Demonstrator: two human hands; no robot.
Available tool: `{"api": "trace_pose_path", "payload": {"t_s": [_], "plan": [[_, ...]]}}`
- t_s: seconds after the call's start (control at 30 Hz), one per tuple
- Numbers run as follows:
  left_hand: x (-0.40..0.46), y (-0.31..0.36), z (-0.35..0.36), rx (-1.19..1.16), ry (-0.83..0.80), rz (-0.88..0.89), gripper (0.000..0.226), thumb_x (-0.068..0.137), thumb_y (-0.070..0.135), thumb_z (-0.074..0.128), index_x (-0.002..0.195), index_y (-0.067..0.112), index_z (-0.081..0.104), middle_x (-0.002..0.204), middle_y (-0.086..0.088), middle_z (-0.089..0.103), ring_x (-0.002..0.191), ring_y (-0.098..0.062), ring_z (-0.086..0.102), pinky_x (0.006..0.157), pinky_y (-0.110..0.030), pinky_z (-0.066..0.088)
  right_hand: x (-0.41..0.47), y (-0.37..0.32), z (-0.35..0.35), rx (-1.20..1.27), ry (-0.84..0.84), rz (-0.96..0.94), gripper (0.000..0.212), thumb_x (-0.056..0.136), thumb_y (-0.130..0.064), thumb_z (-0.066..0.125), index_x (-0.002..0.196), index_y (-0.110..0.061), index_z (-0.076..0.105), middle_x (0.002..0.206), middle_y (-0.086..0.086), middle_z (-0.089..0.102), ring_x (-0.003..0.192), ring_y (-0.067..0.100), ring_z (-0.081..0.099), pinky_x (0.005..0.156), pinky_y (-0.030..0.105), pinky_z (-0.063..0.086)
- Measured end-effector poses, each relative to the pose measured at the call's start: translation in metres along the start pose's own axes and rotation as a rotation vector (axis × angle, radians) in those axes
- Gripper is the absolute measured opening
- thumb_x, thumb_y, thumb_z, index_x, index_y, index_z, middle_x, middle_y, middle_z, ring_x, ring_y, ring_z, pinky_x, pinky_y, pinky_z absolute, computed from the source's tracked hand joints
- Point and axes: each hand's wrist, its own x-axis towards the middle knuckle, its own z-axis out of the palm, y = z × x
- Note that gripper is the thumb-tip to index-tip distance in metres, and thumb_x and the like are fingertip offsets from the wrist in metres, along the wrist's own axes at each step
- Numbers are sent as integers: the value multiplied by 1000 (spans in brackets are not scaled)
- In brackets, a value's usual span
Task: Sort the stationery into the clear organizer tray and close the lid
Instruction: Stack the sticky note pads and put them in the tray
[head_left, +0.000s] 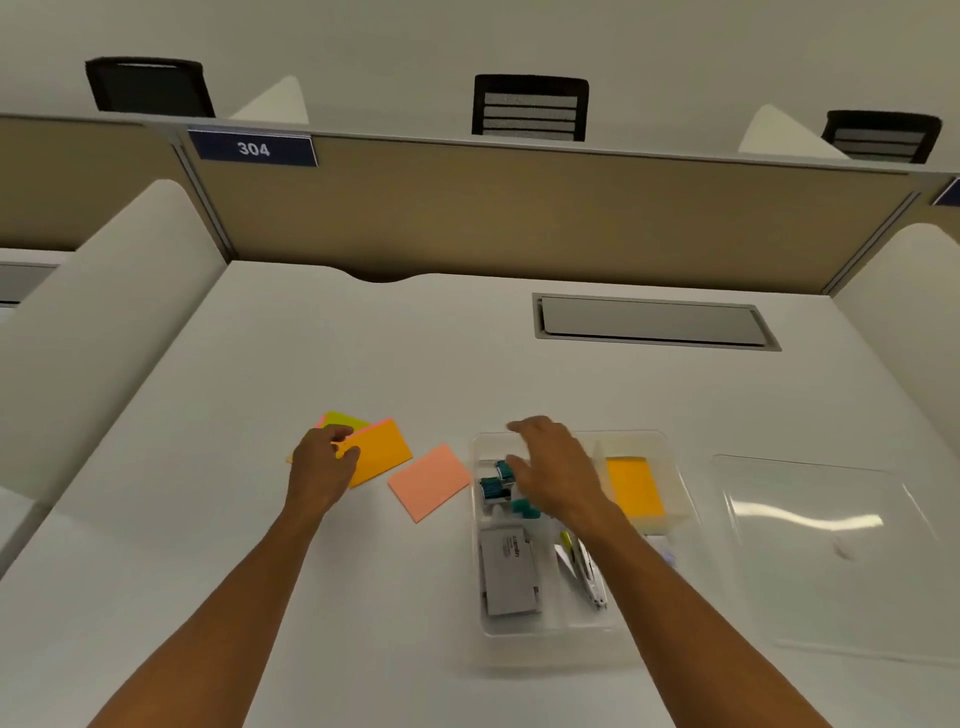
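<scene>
My left hand pinches the flat orange paper pad; my right hand hovers, fingers loose, over the clear plastic tray.

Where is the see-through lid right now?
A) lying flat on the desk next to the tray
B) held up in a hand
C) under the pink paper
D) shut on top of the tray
A: the clear lid lies flat on the desk, on the far side of the open organizer tray from the sticky notes, and neither hand touches it.
</scene>
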Motion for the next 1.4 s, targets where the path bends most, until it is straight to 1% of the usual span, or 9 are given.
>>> {"api": "trace_pose_path", "payload": {"t_s": [0.13, 0.27, 0.43, 0.63, 0.77, 0.97, 1.07, 1.23, 1.4], "plan": [[16, -13, 14, 145, -140, 13, 57, 82, 21, 75, 132, 4, 53, 133, -19, 53, 124, -35, 48, 102, -42, 38, 19, -51, 33, -95, -153, -276, 55, 94, -26, 56, 146, -20, 39, 150, 4, 40, 134, 26, 39, 110, 41, 35], [20, -12, 23, 429, -264, 66, 84, 78, 46, 73, 146, 16, 33, 144, -11, 42, 130, -33, 40, 101, -46, 39, 35, -77, 72, -388, -323, -344, 76, 88, -24, 67, 150, -13, 26, 157, 13, 27, 141, 33, 31, 112, 47, 31], [23, -11, 28, 614, -223, 142, 84, 78, 45, 73, 145, 16, 32, 135, -12, 45, 121, -33, 43, 89, -42, 43, 49, -82, 92, -583, -363, -329, 90, 80, -19, 75, 150, -7, 20, 151, 16, 31, 138, 34, 33, 108, 48, 35], [26, -12, 23, 665, -197, 104, 83, 68, 48, 79, 135, 16, 40, 126, -14, 45, 114, -34, 44, 88, -40, 41, 52, -79, 97, -634, -375, -339, 78, 81, -21, 73, 144, -11, 29, 132, 18, 44, 118, 36, 46, 96, 47, 41], [26, -17, 18, 606, -170, 108, 78, 68, 42, 80, 130, 14, 42, 122, -15, 45, 109, -33, 49, 83, -40, 46, 52, -78, 96, -643, -364, -337, 58, 83, -22, 70, 132, -12, 42, 128, 18, 43, 116, 35, 42, 95, 45, 40], [22, -23, 8, 299, -164, 66, 45, 84, 22, 68, 125, 14, 51, 122, -13, 55, 108, -35, 57, 84, -43, 48, 52, -79, 94, -571, -379, -313, 68, 79, -21, 75, 136, -14, 37, 130, 15, 45, 117, 34, 49, 96, 46, 42], [16, -19, -1, 274, -125, 4, 40, 84, 26, 68, 122, 20, 57, 115, -10, 64, 105, -34, 60, 80, -38, 47, 50, -80, 93, -583, -382, -307, 77, 77, -25, 78, 139, -13, 35, 131, 17, 44, 117, 36, 48, 95, 46, 42], [5, -14, -12, 382, -56, -59, 26, 91, 33, 59, 115, 22, 58, 108, -13, 65, 101, -36, 62, 79, -38, 48, 41, -78, 96, -590, -342, -326, 64, 77, -30, 76, 129, -10, 45, 128, 17, 45, 113, 34, 45, 90, 42, 43], [-1, -11, -17, 360, 84, 29, 17, 93, 31, 54, 98, 18, 63, 99, -6, 64, 96, -32, 63, 68, -33, 42, 29, -80, 93, -472, -352, -329, 67, 75, -32, 80, 126, -10, 42, 123, 15, 51, 113, 33, 49, 92, 44, 41]]}}
